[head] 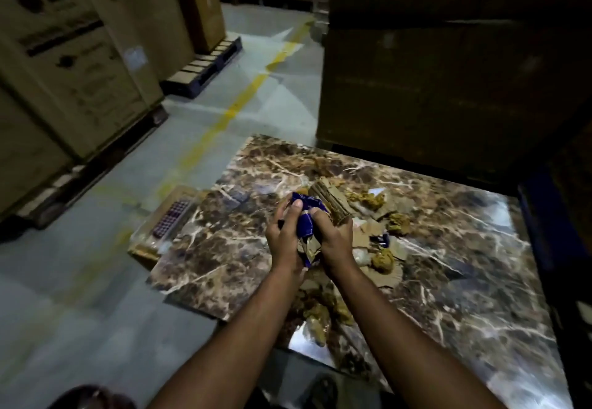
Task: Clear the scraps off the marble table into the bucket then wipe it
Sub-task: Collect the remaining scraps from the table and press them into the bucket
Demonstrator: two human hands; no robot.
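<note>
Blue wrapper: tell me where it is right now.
Head view, centre: the blue wrapper is crumpled between the left hand and right hand, above the marble table.

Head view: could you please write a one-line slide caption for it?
Both hands, left and right, gather a blue wrapper and cardboard piece above the scrap-strewn marble table.

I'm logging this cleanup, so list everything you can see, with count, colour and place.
marble table: one, brown with white veins, centre right
blue wrapper: one, held in both hands
cardboard piece: one, brown, in right hand
crumpled scraps: several, tan, on table
cardboard boxes: many, brown, left and behind
yellow line: one, on grey floor
bucket: not in view
left hand: grips wrapper
right hand: grips wrapper and cardboard
</note>
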